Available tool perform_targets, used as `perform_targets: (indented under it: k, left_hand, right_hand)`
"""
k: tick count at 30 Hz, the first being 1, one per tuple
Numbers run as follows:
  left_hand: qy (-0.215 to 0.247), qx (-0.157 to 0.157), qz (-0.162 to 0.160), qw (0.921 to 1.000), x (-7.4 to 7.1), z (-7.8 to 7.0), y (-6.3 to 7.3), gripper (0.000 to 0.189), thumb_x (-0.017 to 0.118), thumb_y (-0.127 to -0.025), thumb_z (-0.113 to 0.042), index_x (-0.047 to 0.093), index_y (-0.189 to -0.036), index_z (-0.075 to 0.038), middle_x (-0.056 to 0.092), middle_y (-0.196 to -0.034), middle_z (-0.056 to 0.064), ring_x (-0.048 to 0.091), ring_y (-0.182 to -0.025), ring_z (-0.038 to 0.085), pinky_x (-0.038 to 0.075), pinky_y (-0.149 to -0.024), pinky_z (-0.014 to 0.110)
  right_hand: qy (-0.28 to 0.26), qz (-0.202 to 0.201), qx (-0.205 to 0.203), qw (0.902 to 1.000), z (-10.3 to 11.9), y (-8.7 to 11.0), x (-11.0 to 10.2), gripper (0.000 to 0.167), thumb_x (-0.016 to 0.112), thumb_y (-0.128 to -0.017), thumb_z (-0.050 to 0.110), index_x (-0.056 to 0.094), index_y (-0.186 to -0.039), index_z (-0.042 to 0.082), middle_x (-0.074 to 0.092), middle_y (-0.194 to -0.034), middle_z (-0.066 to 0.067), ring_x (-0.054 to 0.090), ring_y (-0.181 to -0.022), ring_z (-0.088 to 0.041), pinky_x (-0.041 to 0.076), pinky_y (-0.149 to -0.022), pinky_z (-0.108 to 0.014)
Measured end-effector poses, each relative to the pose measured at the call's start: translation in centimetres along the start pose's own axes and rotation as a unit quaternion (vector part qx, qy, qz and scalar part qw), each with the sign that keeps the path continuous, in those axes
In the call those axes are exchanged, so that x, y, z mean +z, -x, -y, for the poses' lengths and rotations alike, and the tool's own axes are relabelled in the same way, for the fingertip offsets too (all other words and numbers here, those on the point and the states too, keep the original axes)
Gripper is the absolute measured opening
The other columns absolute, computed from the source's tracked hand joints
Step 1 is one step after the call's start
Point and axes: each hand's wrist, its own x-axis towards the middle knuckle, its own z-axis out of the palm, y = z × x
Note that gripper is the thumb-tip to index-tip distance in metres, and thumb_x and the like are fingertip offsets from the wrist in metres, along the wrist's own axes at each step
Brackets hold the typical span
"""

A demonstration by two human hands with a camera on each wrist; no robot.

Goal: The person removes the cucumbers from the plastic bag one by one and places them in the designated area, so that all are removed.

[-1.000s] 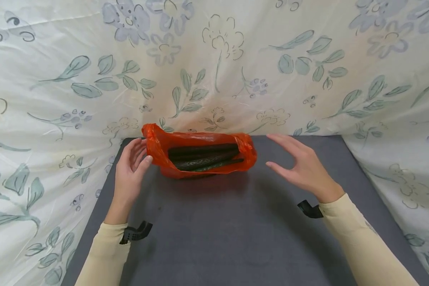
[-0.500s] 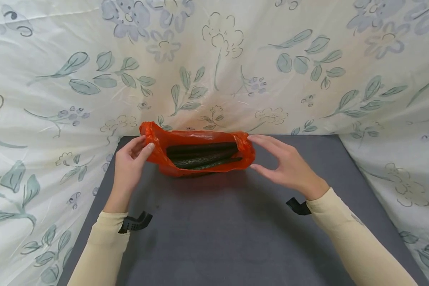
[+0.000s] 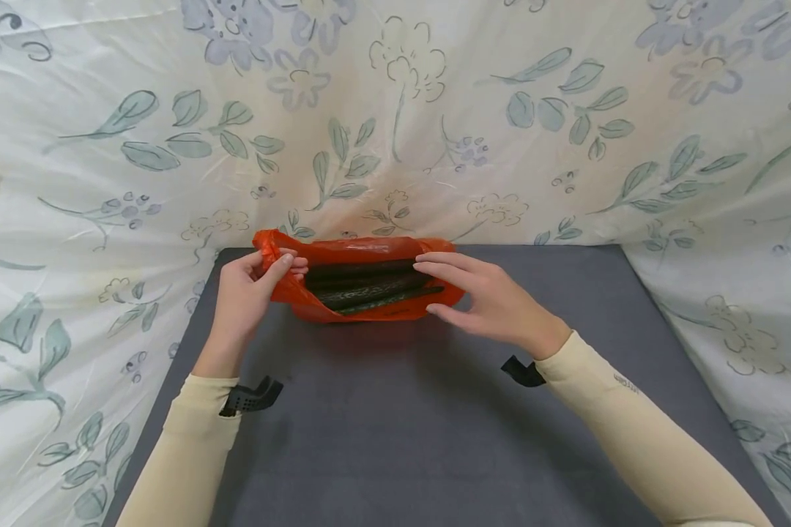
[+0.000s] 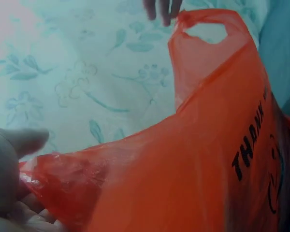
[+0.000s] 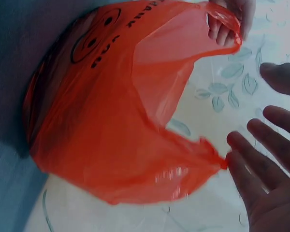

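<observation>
- The orange plastic bag lies at the far edge of the grey table, against the floral cloth.
- The left hand pinches the bag's left handle.
- The right hand, fingers straight and spread, reaches over the bag's mouth.
- Dark cucumbers lie inside.

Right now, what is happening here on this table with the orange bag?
A person is working on an orange plastic bag that lies on a dark grey table. The left hand pinches the bag's left handle. The right hand reaches with straight fingers over the bag's right end, at its other handle, without gripping it. Long dark green vegetables, probably cucumbers, lie inside the open bag. A floral cloth hangs behind.
</observation>
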Motion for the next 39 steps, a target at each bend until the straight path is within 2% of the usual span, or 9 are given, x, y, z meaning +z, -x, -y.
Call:
perform_targets:
  k: [1, 5, 6, 9, 16, 20, 27, 35, 39]
  left_hand:
    - [0.003, 0.003, 0.002, 1.0000, 0.0, 0.1, 0.1, 0.044, 0.070, -0.109, -0.027, 0.070, -0.130, 0.012, 0.081, -0.109, 0.014, 0.080, -0.095, 0.025, 0.061, -0.092, 0.025]
    - [0.019, 0.007, 0.015, 0.9997, 0.1, 0.2, 0.5, 0.039, 0.069, -0.110, -0.026, 0.073, -0.125, 0.011, 0.081, -0.106, 0.015, 0.081, -0.091, 0.024, 0.062, -0.090, 0.027]
    - [0.023, 0.007, 0.018, 0.9995, 0.2, 0.2, 0.6, 0.038, 0.068, -0.110, -0.025, 0.074, -0.124, 0.010, 0.081, -0.105, 0.014, 0.081, -0.090, 0.023, 0.063, -0.090, 0.028]
    - [0.038, 0.003, 0.032, 0.9988, 0.3, 0.3, 1.1, 0.037, 0.066, -0.112, -0.024, 0.074, -0.122, 0.010, 0.081, -0.105, 0.015, 0.081, -0.089, 0.023, 0.064, -0.089, 0.029]
    - [0.062, -0.027, 0.050, 0.9964, 0.6, 0.8, 2.2, 0.037, 0.061, -0.114, -0.022, 0.072, -0.120, 0.013, 0.081, -0.104, 0.016, 0.080, -0.088, 0.024, 0.065, -0.087, 0.034]
    - [0.060, -0.032, 0.057, 0.9961, 0.7, 1.0, 2.5, 0.037, 0.061, -0.114, -0.021, 0.072, -0.119, 0.014, 0.080, -0.103, 0.016, 0.080, -0.088, 0.025, 0.065, -0.087, 0.034]
    - [0.047, -0.039, 0.067, 0.9959, 0.9, 1.0, 2.7, 0.037, 0.059, -0.115, -0.021, 0.071, -0.119, 0.015, 0.080, -0.104, 0.019, 0.080, -0.088, 0.030, 0.066, -0.085, 0.036]
    - [0.045, -0.041, 0.068, 0.9959, 0.7, 0.9, 2.8, 0.039, 0.057, -0.116, -0.022, 0.070, -0.120, 0.015, 0.079, -0.105, 0.019, 0.080, -0.088, 0.033, 0.065, -0.086, 0.036]
    - [0.047, -0.042, 0.066, 0.9959, 0.7, 0.9, 2.7, 0.040, 0.057, -0.116, -0.023, 0.070, -0.121, 0.014, 0.079, -0.105, 0.019, 0.080, -0.088, 0.033, 0.065, -0.087, 0.036]
  right_hand:
    - [0.002, 0.002, -0.004, 1.0000, 0.1, -0.2, 0.2, 0.064, 0.089, -0.092, 0.014, 0.064, -0.151, 0.011, 0.060, -0.155, -0.007, 0.063, -0.131, -0.022, 0.061, -0.078, -0.035]
    - [0.004, 0.012, -0.016, 0.9998, 0.5, -1.1, 1.0, 0.059, 0.087, -0.094, 0.012, 0.065, -0.149, 0.008, 0.060, -0.154, -0.007, 0.059, -0.137, -0.024, 0.060, -0.100, -0.044]
    - [0.004, 0.015, -0.016, 0.9997, 0.6, -1.3, 1.1, 0.058, 0.086, -0.095, 0.011, 0.065, -0.149, 0.008, 0.060, -0.154, -0.008, 0.059, -0.137, -0.025, 0.059, -0.102, -0.044]
    - [0.008, 0.032, -0.007, 0.9994, 0.8, -1.8, 1.6, 0.058, 0.084, -0.097, 0.011, 0.063, -0.151, 0.007, 0.059, -0.155, -0.009, 0.059, -0.137, -0.025, 0.059, -0.103, -0.044]
    - [0.005, 0.094, 0.056, 0.9940, 0.7, -2.9, 2.9, 0.059, 0.082, -0.100, 0.017, 0.061, -0.154, 0.009, 0.059, -0.155, -0.007, 0.057, -0.140, -0.025, 0.056, -0.109, -0.043]
    - [0.006, 0.125, 0.081, 0.9888, 0.3, -3.7, 4.0, 0.056, 0.081, -0.101, 0.018, 0.062, -0.153, 0.010, 0.061, -0.153, -0.007, 0.059, -0.137, -0.026, 0.056, -0.109, -0.042]
    - [0.002, 0.148, 0.104, 0.9836, -0.7, -5.3, 5.8, 0.050, 0.078, -0.103, 0.017, 0.063, -0.151, 0.007, 0.063, -0.150, -0.008, 0.060, -0.137, -0.025, 0.052, -0.114, -0.041]
    - [0.013, 0.224, 0.138, 0.9647, -1.0, -6.9, 8.8, 0.046, 0.066, -0.111, 0.018, 0.059, -0.155, 0.008, 0.061, -0.153, -0.009, 0.059, -0.139, -0.025, 0.050, -0.116, -0.041]
    - [0.022, 0.232, 0.143, 0.9619, -0.9, -7.6, 10.0, 0.047, 0.065, -0.111, 0.019, 0.057, -0.156, 0.008, 0.060, -0.154, -0.009, 0.059, -0.138, -0.025, 0.051, -0.114, -0.041]
